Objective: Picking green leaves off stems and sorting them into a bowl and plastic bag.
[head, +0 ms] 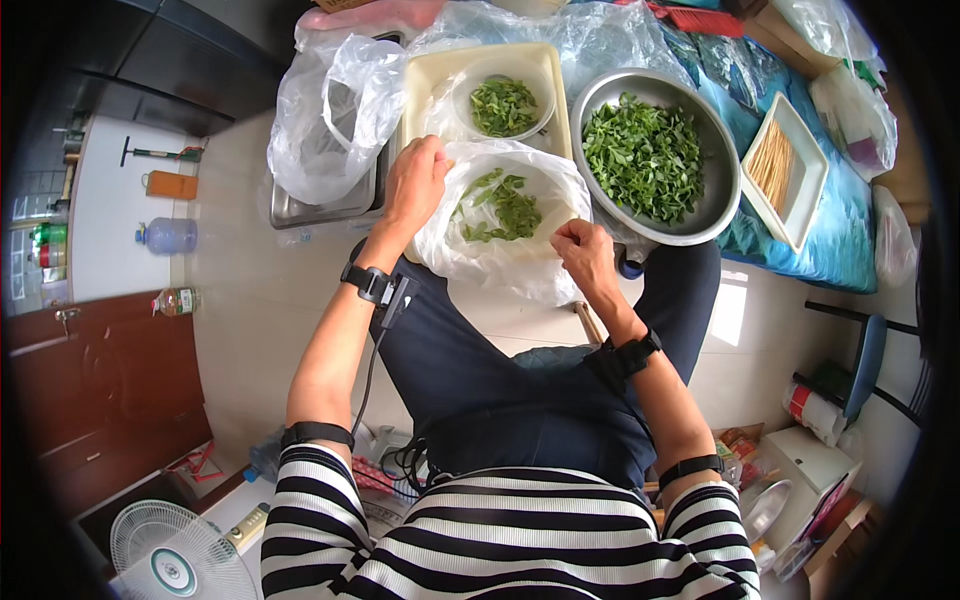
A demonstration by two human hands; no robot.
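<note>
A white plastic bag stands wide at its mouth, with green leafy sprigs inside. My left hand pinches the bag's rim at its upper left. On the right edge of the bag, my right hand has its fingers curled in against the rim; what they grip is hidden. Behind the bag, a cream plastic tray holds a clear round container with more leaves. A large steel bowl full of green leaves stands to the right of my right hand.
Metal trays lie at the left under a crumpled clear plastic bag. On the blue table cover, a white tray holds thin wooden skewers. My knees are just below the bag and bowl. A fan stands at the lower left.
</note>
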